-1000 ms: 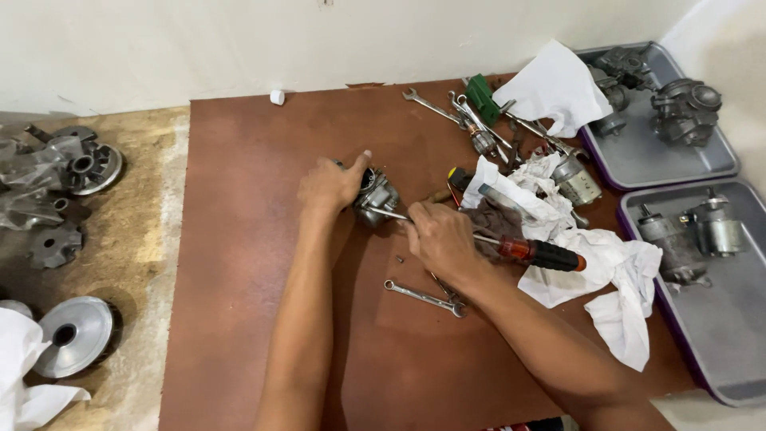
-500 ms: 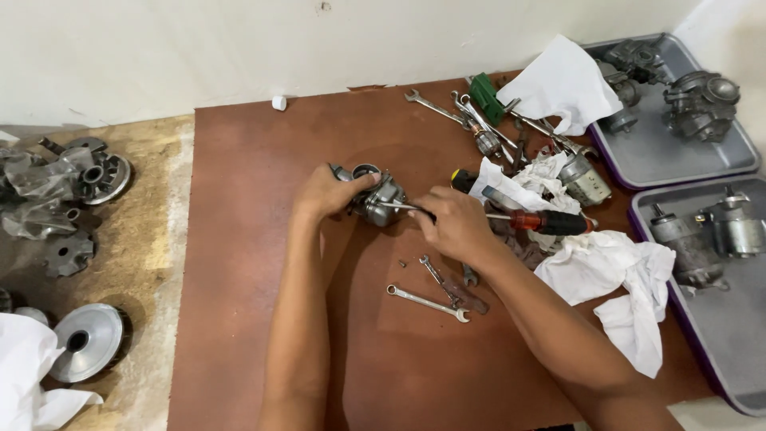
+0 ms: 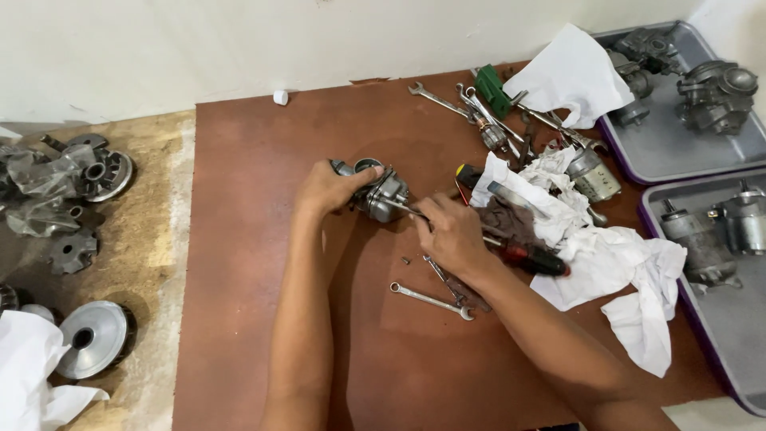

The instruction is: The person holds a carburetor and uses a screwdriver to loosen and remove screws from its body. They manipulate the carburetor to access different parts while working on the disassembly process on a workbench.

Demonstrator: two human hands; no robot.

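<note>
My left hand (image 3: pixel 327 188) grips a small grey metal carburetor (image 3: pixel 381 191) on the brown board (image 3: pixel 255 239). My right hand (image 3: pixel 451 233) holds a screwdriver with a red and black handle (image 3: pixel 531 258); its metal shaft runs to the carburetor's right side. A small wrench (image 3: pixel 431 300) lies on the board just below my right hand, beside a thin dark tool (image 3: pixel 447 281).
Stained white rags (image 3: pixel 614 255) and loose tools (image 3: pixel 487 120) lie right of my hands. Two grey trays (image 3: pixel 662 148) at the right hold metal engine parts. Round metal parts (image 3: pixel 92 339) and bagged pieces (image 3: pixel 48 187) sit on the rough wooden surface to the left.
The view has shifted a little. My hands and the carburetor stay together, and the screwdriver's tip has come against the carburetor's side.
</note>
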